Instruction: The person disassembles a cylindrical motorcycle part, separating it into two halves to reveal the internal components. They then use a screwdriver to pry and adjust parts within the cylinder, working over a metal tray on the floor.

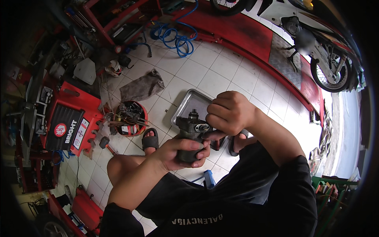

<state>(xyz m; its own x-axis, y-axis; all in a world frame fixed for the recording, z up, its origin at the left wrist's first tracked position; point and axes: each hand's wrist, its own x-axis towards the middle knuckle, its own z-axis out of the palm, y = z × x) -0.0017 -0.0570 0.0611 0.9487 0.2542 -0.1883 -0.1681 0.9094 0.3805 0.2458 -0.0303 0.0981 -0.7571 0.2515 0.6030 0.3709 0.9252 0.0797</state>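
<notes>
My left hand (pixel 185 152) is wrapped round the lower body of a dark metal tool housing (pixel 186 132), held upright between my knees. A toothed metal shaft (pixel 193 113) stands up from its top, and a small round silver fitting with a short pin (pixel 201 127) faces out from its right side. My right hand (pixel 226 112) is closed beside that fitting, at the housing's upper right; what its curled fingers hold is hidden. A rectangular metal tray (pixel 181 106) lies on the floor behind the housing.
A red bucket of tools (pixel 143 114), a grey rag (pixel 138 89) and a rubber mallet (pixel 106 143) lie on the tiles (pixel 205 63). A red machine (pixel 87 118) stands left, a coiled blue hose (pixel 179 43) farther back, and a motorcycle (pixel 327 75) by a red lift (pixel 252 51) at right.
</notes>
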